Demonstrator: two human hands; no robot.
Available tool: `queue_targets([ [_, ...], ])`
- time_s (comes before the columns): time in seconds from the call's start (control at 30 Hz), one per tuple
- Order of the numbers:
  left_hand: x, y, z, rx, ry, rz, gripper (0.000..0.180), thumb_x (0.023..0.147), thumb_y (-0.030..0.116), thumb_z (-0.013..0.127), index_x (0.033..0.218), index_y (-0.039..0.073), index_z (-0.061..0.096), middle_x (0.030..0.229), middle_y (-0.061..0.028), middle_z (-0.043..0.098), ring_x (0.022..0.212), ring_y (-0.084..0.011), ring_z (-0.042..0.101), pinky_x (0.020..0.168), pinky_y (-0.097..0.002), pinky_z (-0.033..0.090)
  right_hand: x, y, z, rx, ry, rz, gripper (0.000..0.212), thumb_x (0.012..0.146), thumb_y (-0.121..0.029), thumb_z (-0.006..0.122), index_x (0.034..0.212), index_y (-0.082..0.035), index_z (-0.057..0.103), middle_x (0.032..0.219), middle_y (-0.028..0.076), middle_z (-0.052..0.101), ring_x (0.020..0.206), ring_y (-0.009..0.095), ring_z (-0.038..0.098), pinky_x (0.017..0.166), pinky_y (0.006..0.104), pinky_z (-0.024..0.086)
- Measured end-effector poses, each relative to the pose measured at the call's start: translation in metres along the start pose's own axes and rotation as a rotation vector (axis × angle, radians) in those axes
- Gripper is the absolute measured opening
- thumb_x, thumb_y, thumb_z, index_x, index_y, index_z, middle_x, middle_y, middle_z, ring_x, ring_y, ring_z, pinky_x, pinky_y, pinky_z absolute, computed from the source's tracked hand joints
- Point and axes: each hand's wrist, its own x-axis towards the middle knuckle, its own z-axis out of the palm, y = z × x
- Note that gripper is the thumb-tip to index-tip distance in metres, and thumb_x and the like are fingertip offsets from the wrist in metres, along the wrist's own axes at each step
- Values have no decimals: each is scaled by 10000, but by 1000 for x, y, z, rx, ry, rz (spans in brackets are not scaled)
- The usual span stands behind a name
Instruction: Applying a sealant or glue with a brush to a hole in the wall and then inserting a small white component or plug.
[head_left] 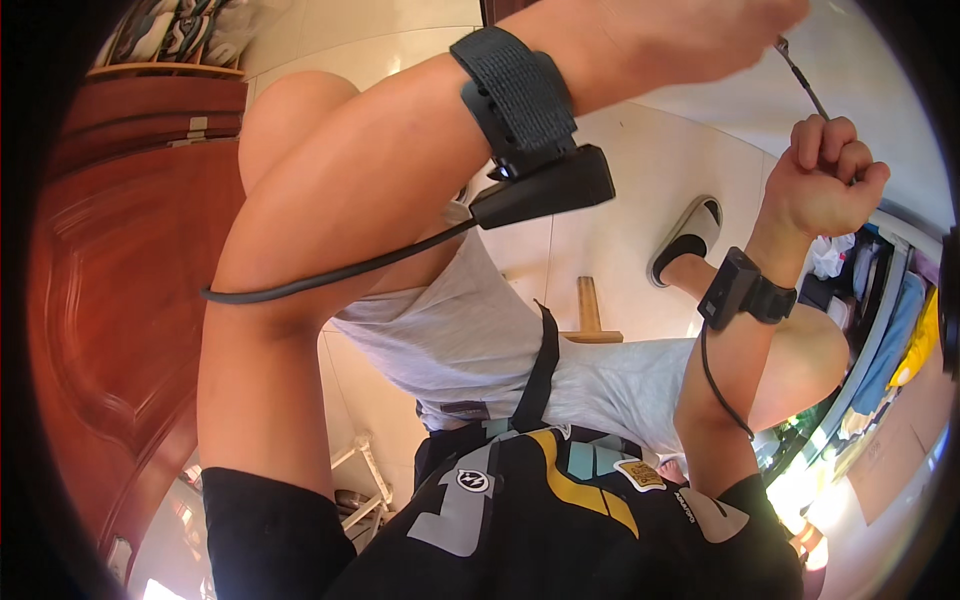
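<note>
My right hand [830, 180] is raised at the upper right, its fingers curled closed. Out of the top of this fist runs a thin dark metal rod [803, 80] with a small widened, shiny end; its exact kind does not show. Across the top reaches my left arm, and my left hand [700, 35] comes close to the rod's widened end. The frame's upper edge cuts this hand off and its fingers are mostly hidden, so whether it touches the rod is unclear. Behind the rod stands a smooth white surface [870, 110].
A reddish-brown wooden door [120, 290] fills the left side. Clothes [880, 340] lie in an open compartment at the right. On the tiled floor are a small wooden piece [590, 305] between my legs and a pale metal-legged stand [372, 470] at lower left. Wrist-worn devices trail black cables.
</note>
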Motion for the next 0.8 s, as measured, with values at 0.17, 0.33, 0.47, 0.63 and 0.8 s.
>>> queue_targets([
  [0.17, 1, -10, 6, 171, -109, -116, 69, 798, -87, 544, 799, -90, 613, 949, -281, 589, 852, -464, 635, 750, -480, 547, 15, 3, -11, 72, -42, -2, 410, 974, -286, 367, 619, -144, 217, 616, 77, 325, 497, 173, 271, 464, 304, 214],
  [0.33, -9, -18, 13, 270, -201, -192, 77, 805, -95, 538, 810, -86, 614, 983, -284, 582, 895, -460, 648, 785, -483, 557, 21, 37, -12, 44, -68, 52, 439, 1007, -300, 379, 620, -146, 236, 605, 65, 315, 485, 184, 296, 434, 307, 248],
  [0.47, -14, -23, 16, 323, -272, -206, 105, 802, -115, 530, 850, -102, 623, 1038, -296, 583, 904, -463, 660, 797, -479, 564, 14, 33, -11, 81, -1, -11, 475, 1022, -332, 382, 607, -150, 238, 584, 53, 290, 473, 196, 315, 426, 311, 296],
  [0.63, -11, -14, 23, 339, -354, -263, 131, 808, -116, 521, 881, -114, 630, 1054, -310, 586, 920, -466, 666, 800, -484, 566, 27, -8, -13, 14, 8, -136, 481, 1021, -335, 390, 602, -141, 254, 576, 90, 365, 448, 231, 425, 425, 308, 306],
  [0.8, -17, -14, 29, 283, -350, -295, 123, 817, -97, 522, 874, -106, 630, 1033, -317, 588, 914, -475, 664, 785, -489, 565, 5, 44, -17, -39, 108, 15, 462, 1016, -346, 413, 629, -128, 287, 620, 80, 384, 482, 219, 398, 447, 326, 314],
])
